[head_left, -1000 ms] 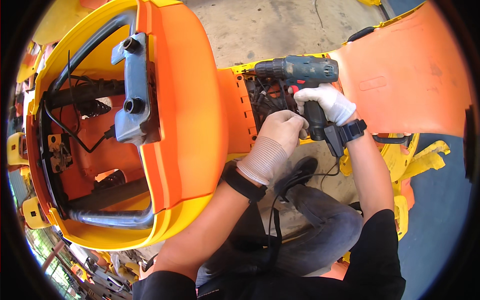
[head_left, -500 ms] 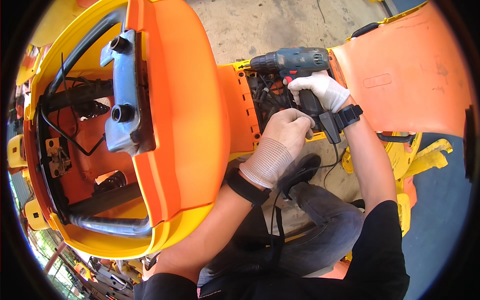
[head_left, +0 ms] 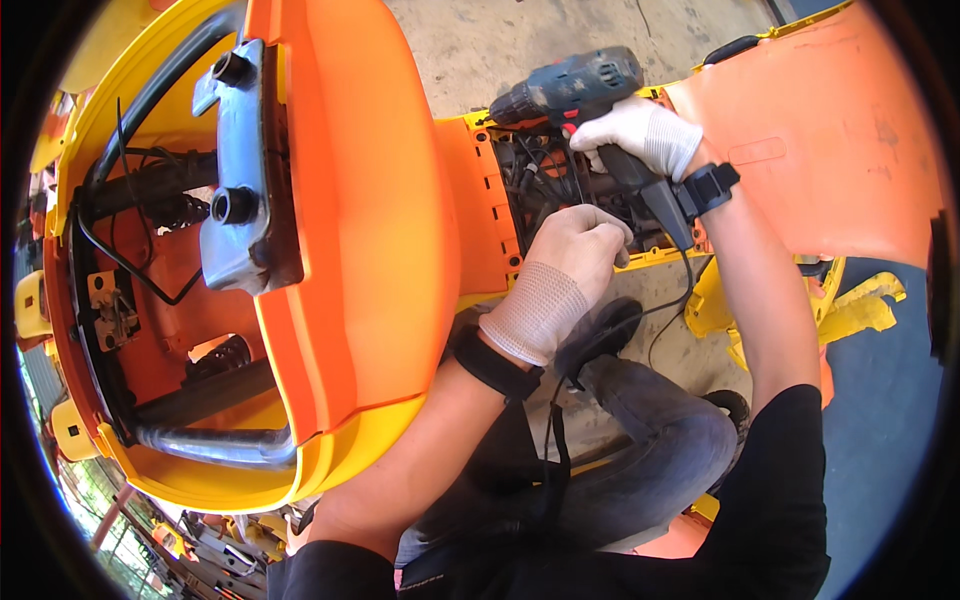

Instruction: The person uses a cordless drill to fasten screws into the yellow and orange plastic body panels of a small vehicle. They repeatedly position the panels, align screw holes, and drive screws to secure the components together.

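My right hand, in a white knit glove, is wrapped round the grip of a dark blue corded power drill. The drill lies sideways, its black chuck pointing left above the far edge of an open compartment full of black wires. My left hand, gloved too, rests by the near edge of that compartment with its fingers curled in. Whatever those fingers may hold is hidden. The compartment sits in an orange and yellow body between a large rounded orange shell and a flat orange panel.
At the left, a blue metal bracket with two black stubs stands in the shell's opening, among black tubes. The drill's cord hangs down past my knee. Yellow plastic parts lie at the right, near a blue floor area.
My right hand has lifted the drill a little away from me and tilted it, its rear end now higher than its chuck. My left hand has barely moved.
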Tool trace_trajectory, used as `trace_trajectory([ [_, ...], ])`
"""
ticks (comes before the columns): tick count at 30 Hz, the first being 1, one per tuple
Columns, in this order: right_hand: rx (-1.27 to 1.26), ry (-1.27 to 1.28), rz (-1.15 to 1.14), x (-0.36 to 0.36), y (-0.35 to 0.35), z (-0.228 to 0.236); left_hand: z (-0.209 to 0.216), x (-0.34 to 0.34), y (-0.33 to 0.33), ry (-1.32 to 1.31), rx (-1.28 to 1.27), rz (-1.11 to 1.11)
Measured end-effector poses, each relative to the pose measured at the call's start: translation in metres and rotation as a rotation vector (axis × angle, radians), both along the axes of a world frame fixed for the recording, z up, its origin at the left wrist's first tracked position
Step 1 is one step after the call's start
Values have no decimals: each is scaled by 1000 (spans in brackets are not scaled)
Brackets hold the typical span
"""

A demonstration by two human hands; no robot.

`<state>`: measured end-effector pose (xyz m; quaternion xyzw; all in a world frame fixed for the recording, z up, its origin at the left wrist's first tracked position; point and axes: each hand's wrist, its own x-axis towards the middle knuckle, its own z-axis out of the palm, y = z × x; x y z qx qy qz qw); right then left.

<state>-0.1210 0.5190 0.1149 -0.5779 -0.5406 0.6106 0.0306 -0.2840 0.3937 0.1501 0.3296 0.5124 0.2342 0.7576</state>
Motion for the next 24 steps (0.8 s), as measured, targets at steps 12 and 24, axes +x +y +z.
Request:
trace_trajectory([
  [12, 365, -387, 730, -79, 53, 69, -8, -1, -6, -72, 35, -20],
  [24, 248, -532, 821, -85, 54, 74, -5, 2, -8, -74, 11, -69],
])
